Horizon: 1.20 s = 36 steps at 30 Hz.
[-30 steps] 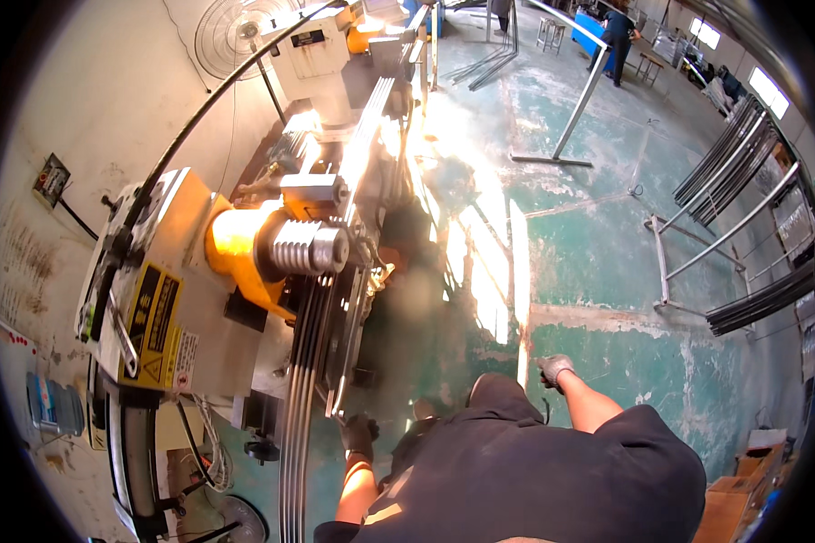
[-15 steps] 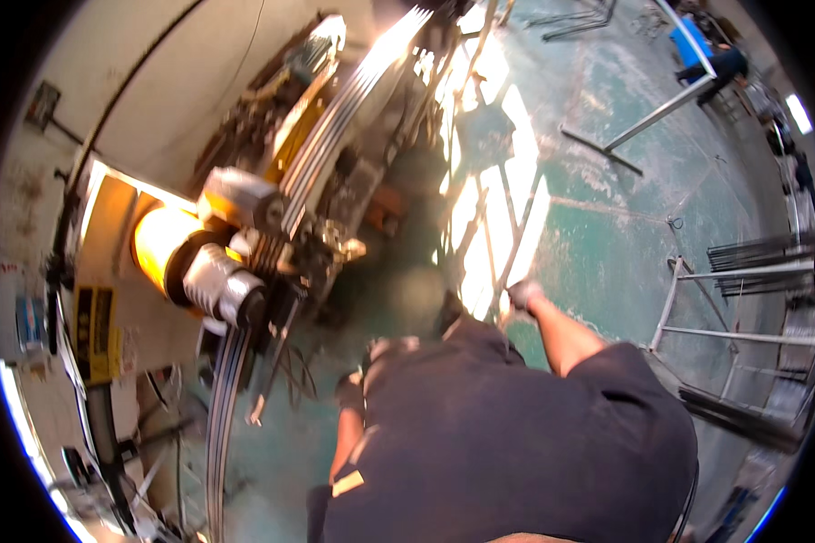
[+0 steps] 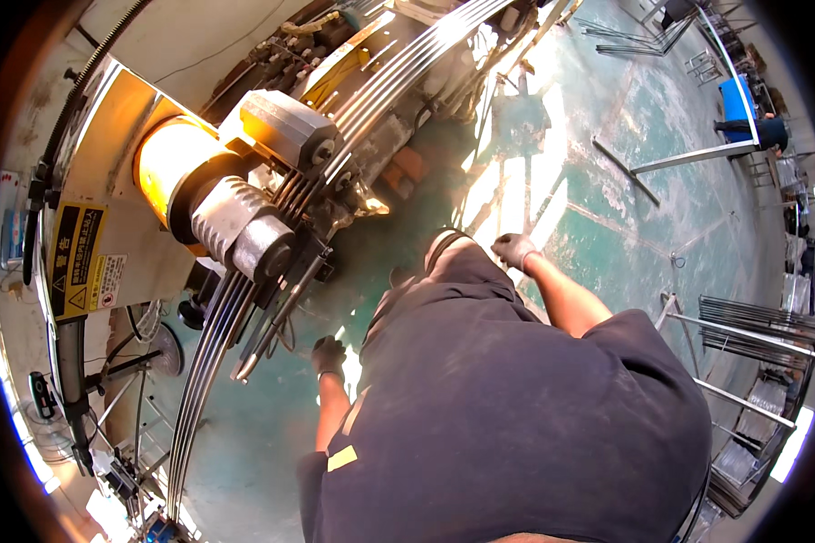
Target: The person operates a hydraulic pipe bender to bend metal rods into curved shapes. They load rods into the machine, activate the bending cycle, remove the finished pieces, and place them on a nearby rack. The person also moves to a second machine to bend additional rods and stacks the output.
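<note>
My left hand (image 3: 329, 355), in a dark work glove, hangs low beside my body over the green floor. Its fingers look curled, and nothing shows in them. The nearest thing to it is a bundle of long metal tubes (image 3: 210, 357), held in a bending machine with a yellow and silver head (image 3: 244, 226); the hand stays apart from both. Ahead of my body on the right, my right hand (image 3: 513, 250) wears a greyish glove. Those fingers are loosely closed, with no object visible, above a sunlit patch of floor.
The tubes run past the machine toward the far top. A yellow warning label (image 3: 79, 258) is on its panel. At the right stands a metal rack (image 3: 747, 335) with dark rods. A metal frame (image 3: 697, 161) lies farther off, near a person (image 3: 770, 134) by a blue object.
The view has shifted, and the machine now looks larger and sharper. My left hand has come out from beside my body; my right hand has swung forward.
</note>
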Motion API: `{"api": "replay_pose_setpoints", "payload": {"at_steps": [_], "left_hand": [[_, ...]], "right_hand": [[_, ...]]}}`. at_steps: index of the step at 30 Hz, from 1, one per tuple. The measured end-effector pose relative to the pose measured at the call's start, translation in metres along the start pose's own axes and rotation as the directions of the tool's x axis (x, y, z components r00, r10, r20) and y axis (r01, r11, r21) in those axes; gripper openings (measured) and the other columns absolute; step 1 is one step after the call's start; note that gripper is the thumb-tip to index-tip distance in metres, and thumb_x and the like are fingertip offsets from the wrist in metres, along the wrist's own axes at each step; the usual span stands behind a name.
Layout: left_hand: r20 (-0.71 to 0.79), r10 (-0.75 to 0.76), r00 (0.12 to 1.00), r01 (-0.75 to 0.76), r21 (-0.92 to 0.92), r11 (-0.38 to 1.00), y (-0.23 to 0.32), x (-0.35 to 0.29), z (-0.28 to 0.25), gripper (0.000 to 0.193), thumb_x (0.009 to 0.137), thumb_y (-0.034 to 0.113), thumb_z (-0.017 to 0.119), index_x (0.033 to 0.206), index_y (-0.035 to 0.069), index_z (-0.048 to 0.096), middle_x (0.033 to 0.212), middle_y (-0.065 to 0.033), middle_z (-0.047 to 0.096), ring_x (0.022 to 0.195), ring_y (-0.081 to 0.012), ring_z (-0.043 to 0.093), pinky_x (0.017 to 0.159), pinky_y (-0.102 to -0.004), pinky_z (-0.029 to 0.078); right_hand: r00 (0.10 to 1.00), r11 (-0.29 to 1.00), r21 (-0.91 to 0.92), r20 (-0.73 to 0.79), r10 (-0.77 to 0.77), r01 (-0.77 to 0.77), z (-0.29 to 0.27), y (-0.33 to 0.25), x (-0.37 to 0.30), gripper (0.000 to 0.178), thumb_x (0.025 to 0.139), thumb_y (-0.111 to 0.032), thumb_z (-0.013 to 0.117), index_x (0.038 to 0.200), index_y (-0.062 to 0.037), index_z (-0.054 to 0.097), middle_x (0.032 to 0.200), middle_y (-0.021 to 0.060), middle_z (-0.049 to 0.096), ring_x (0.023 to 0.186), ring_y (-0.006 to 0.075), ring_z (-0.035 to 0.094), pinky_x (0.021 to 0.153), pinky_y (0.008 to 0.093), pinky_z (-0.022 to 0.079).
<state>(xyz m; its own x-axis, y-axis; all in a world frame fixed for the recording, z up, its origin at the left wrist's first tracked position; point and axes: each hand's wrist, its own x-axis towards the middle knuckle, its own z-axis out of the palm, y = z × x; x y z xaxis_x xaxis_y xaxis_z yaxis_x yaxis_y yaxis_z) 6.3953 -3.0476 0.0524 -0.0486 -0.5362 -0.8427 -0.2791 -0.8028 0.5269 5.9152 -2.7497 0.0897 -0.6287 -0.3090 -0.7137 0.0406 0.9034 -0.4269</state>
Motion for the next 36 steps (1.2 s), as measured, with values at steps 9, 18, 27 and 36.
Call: {"api": "replay_pose_setpoints", "payload": {"at_steps": [9, 18, 27, 36], "left_hand": [[0.131, 0.49, 0.862, -0.483, 0.509, 0.713, -0.024, 0.005, -0.001, 0.013, 0.089, 0.015, 0.063, 0.096, 0.006, 0.069, 0.08, -0.0081, 0.069, 0.066, -0.0227, 0.065, 0.053, -0.0362, 0.05], [0.239, 0.462, 0.854, -0.376, 0.898, 0.23, -0.046, -0.009, 0.013, 0.014, 0.088, 0.018, 0.067, 0.099, 0.01, 0.071, 0.09, -0.0078, 0.073, 0.081, -0.0272, 0.069, 0.067, -0.0408, 0.055], [0.233, 0.402, 0.885, -0.292, 0.952, 0.092, -0.01, -0.033, 0.066, 0.014, 0.091, 0.019, 0.064, 0.1, 0.011, 0.072, 0.093, -0.007, 0.074, 0.085, -0.0256, 0.07, 0.07, -0.0395, 0.055], [0.221, 0.364, 0.905, -0.21, 0.975, -0.07, 0.004, -0.049, 0.104, 0.015, 0.093, 0.02, 0.062, 0.101, 0.012, 0.072, 0.097, -0.0062, 0.074, 0.09, -0.0241, 0.07, 0.073, -0.0382, 0.056]], "right_hand": [[0.999, 0.964, -0.26, -0.006, 0.045, -0.045, -0.006, -0.003, -0.007, 0.049, 0.081, -0.042, 0.07, 0.107, -0.0021, 0.079, 0.097, 0.0198, 0.077, 0.09, 0.0307, 0.074, 0.086, 0.0403, 0.057], [0.853, 0.888, 0.059, 0.255, -0.455, 0.456, -0.115, -0.25, -0.156, 0.032, 0.088, -0.03, 0.068, 0.101, -0.0017, 0.076, 0.092, 0.0114, 0.076, 0.091, 0.0203, 0.073, 0.082, 0.0345, 0.056], [-0.553, -0.326, 0.719, 0.096, -0.828, 0.613, -0.192, -0.359, -0.314, 0.017, 0.088, -0.02, 0.077, 0.084, -0.005, 0.068, 0.075, 0.0095, 0.066, 0.068, 0.029, 0.067, 0.06, 0.0388, 0.052], [-0.841, -0.71, 0.588, -0.092, -0.534, 0.387, -0.222, -0.38, -0.348, 0.019, 0.089, -0.02, 0.075, 0.081, -0.0062, 0.066, 0.072, 0.0093, 0.064, 0.067, 0.0314, 0.065, 0.059, 0.0408, 0.051]]}}
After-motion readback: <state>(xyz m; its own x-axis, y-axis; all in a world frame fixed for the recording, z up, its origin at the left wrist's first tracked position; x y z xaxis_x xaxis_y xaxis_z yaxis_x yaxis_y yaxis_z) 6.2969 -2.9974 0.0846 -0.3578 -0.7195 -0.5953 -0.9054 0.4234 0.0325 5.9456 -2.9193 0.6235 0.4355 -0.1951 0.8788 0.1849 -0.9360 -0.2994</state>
